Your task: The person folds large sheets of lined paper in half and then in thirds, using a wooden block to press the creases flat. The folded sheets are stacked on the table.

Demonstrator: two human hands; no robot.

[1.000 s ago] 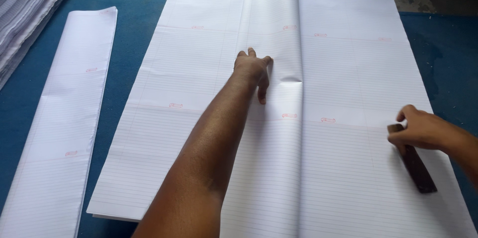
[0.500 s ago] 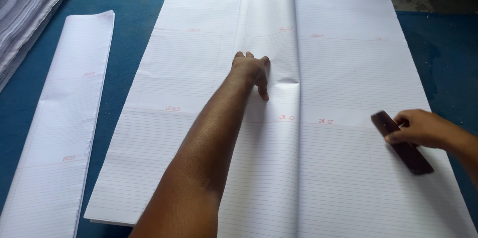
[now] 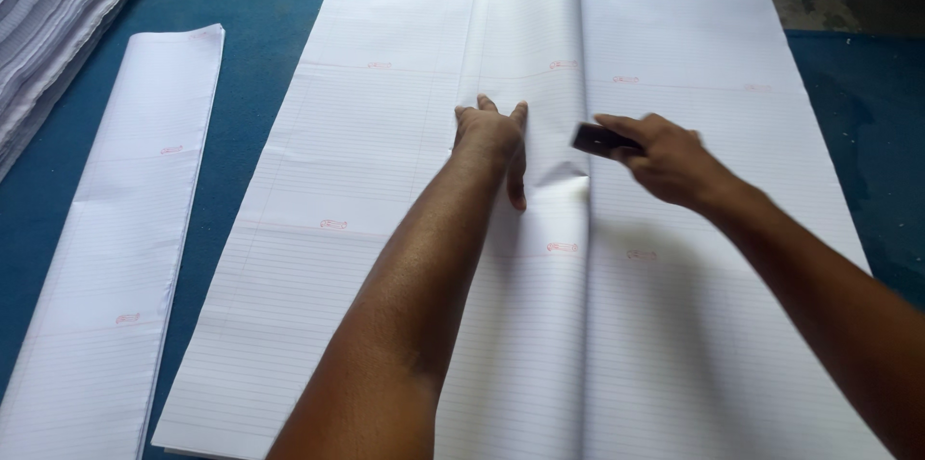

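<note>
Right hand [image 3: 665,159] grip is closed around a dark flat block [image 3: 599,139], held just beside the raised fold of the folded-over sheet [image 3: 530,65]. Left hand [image 3: 493,137] is flat, palm down, fingers spread, pinning that sheet where it curls up; it grips nothing. Both sit on the stack of large ruled sheets [image 3: 385,258] in the middle of the blue bench [image 3: 241,7].

Risks, as I judge them:
- If the left hand lifts or slides, the curl springs back and the crease runs crooked.
- Block dragged at an angle could wrinkle or tear the thin paper.
- Block edge is close to the left fingertips; could clip them.

Versus a second ago: the right hand with the block has come from the sheet's right edge to the fold. Left hand hardly moved. Folded strip [image 3: 125,238] at left and the paper pile [image 3: 58,7] in the corner unchanged.
</note>
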